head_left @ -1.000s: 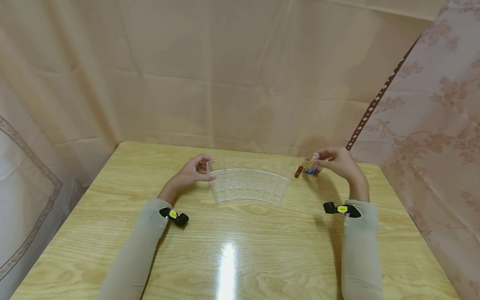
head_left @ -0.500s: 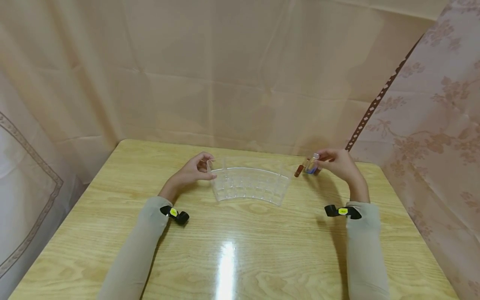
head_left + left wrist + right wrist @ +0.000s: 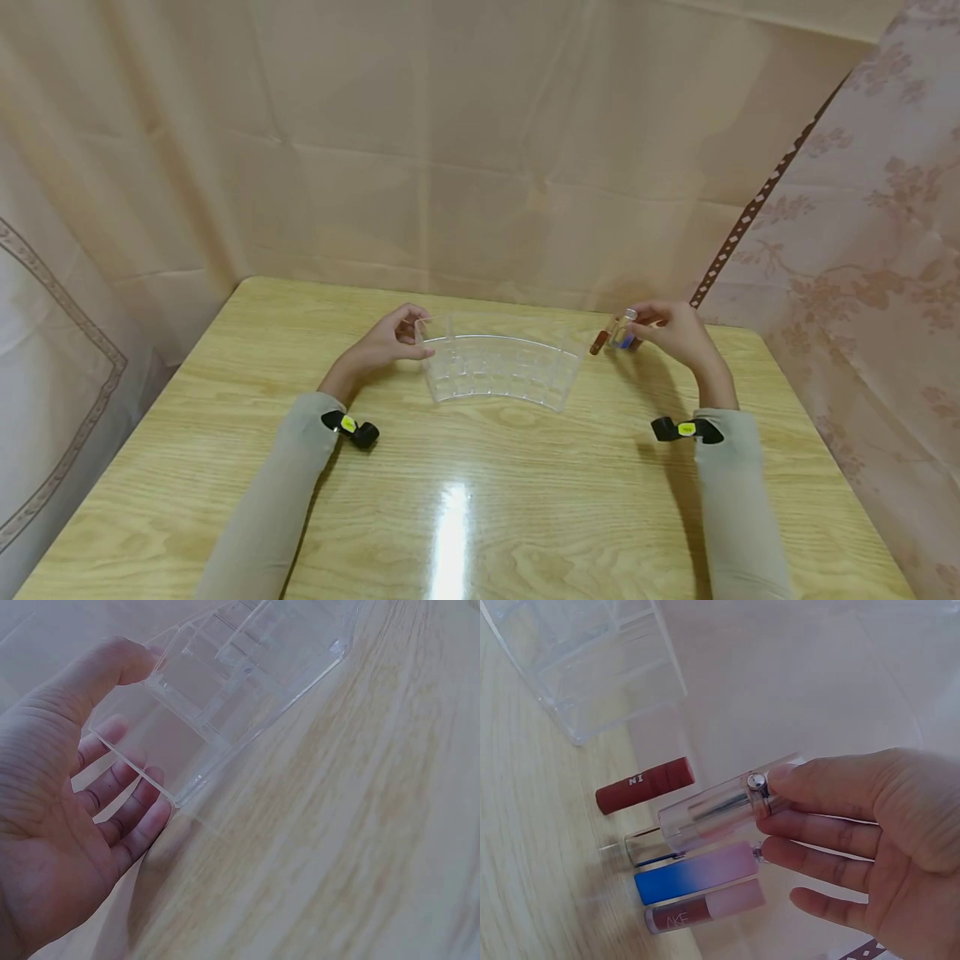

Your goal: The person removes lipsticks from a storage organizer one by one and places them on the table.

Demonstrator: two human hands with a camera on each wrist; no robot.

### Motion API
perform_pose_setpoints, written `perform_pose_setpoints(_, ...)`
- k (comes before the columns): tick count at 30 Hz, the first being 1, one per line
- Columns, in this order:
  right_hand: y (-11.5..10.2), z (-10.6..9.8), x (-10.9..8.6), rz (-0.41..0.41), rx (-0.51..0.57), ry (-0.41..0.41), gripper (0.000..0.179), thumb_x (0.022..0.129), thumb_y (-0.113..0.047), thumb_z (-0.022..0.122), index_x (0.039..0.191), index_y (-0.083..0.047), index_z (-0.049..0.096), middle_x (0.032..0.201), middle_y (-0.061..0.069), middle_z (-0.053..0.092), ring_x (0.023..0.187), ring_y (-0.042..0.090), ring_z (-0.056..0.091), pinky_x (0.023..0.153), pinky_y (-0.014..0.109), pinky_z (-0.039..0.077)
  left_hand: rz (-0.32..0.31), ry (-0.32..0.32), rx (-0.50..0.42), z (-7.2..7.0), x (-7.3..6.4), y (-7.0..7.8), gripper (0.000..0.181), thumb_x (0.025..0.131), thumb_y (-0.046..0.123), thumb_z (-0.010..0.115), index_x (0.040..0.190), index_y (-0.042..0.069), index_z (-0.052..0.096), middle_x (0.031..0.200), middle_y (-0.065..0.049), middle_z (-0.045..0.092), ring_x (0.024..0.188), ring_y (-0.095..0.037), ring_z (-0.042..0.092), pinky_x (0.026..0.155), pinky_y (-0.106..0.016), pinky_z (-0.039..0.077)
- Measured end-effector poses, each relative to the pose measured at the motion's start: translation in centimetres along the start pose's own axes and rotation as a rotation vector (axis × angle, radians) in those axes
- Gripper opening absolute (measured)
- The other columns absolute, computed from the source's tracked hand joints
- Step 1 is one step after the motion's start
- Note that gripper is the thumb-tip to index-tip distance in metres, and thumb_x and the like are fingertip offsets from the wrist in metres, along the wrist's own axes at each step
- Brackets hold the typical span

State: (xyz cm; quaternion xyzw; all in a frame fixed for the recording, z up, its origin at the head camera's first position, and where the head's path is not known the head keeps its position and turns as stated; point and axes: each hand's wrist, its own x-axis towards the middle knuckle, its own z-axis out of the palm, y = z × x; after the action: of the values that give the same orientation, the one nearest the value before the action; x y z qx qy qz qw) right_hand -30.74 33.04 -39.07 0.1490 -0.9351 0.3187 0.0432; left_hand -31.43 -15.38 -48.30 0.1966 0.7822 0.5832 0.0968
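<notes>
My left hand (image 3: 378,340) grips the left end of a clear plastic organizer (image 3: 498,367), thumb on one side of its wall and fingers behind it, as the left wrist view shows. At the right, my right hand (image 3: 678,329) pinches the top of a clear-capped lipstick (image 3: 720,814) with a silver bead, between thumb and index finger. A dark red lipstick tube (image 3: 645,786) stands on one side of it. Close on the other side are a blue-to-pink lipstick tube (image 3: 697,874) and a lip gloss tube (image 3: 705,906) with a pink cap.
Everything is on a wood-grain table (image 3: 525,500). A beige curtain (image 3: 480,167) hangs along its back edge, and a floral pink cloth (image 3: 885,250) hangs at the right. The lipsticks stand just right of the organizer, near the back edge.
My right forearm has swung slightly to the right, while the pinched lipstick has shifted a touch to the left. The left hand and the organizer have hardly moved.
</notes>
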Motion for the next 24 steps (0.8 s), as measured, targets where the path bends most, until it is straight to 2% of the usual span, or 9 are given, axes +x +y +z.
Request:
perform_pose_setpoints(4, 0.2, 0.1, 0.0, 0.006, -0.022, 0.007, 0.028, 0.096, -0.018, 0.073, 0.117, 0.0, 0.073, 0.106, 0.022, 0.075, 0.09, 0.007, 0.062, 0.09, 0.043, 0.046, 0.002, -0.004, -0.01, 0.1, 0.0, 0.0, 0.06, 0.085, 0.004, 0.08, 0.135, -0.004, 0.048, 0.105, -0.01, 0.05, 0.091, -0.022, 0.047, 0.081, -0.027, 0.042)
perform_pose_setpoints(10, 0.5, 0.5, -0.2, 0.006, -0.038, 0.024, 0.03, 0.096, -0.017, 0.072, 0.118, 0.003, 0.071, 0.103, 0.024, 0.075, 0.095, 0.031, 0.066, 0.093, 0.054, 0.047, -0.004, -0.003, -0.016, 0.2, 0.1, 0.0, 0.06, 0.085, 0.005, 0.081, 0.134, -0.004, 0.048, 0.103, -0.01, 0.049, 0.091, -0.022, 0.046, 0.08, -0.027, 0.042)
perform_pose_setpoints(13, 0.6, 0.7, -0.3, 0.004, -0.03, 0.033, 0.032, 0.097, -0.018, 0.071, 0.119, 0.005, 0.069, 0.103, 0.025, 0.074, 0.098, 0.037, 0.066, 0.097, 0.058, 0.045, -0.005, -0.003, -0.016, 0.2, 0.1, 0.0, 0.059, 0.085, 0.005, 0.081, 0.134, -0.003, 0.048, 0.103, -0.009, 0.049, 0.091, -0.023, 0.045, 0.08, -0.028, 0.042)
perform_pose_setpoints(19, 0.9, 1.1, -0.5, 0.01, -0.014, 0.06, 0.034, 0.097, -0.019, 0.071, 0.12, 0.005, 0.068, 0.107, 0.025, 0.073, 0.104, 0.04, 0.064, 0.1, 0.061, 0.043, 0.0, -0.008, -0.012, 0.2, 0.0, 0.0, 0.059, 0.086, 0.006, 0.08, 0.135, -0.003, 0.048, 0.103, -0.009, 0.049, 0.091, -0.023, 0.045, 0.08, -0.028, 0.041)
perform_pose_setpoints(24, 0.9, 1.4, -0.5, 0.007, -0.015, 0.084, 0.033, 0.097, -0.019, 0.071, 0.12, 0.005, 0.068, 0.106, 0.024, 0.073, 0.1, 0.037, 0.064, 0.098, 0.058, 0.044, 0.005, -0.005, -0.016, 0.2, 0.0, 0.1, 0.059, 0.086, 0.004, 0.08, 0.134, -0.004, 0.047, 0.103, -0.01, 0.049, 0.09, -0.022, 0.045, 0.079, -0.027, 0.041)
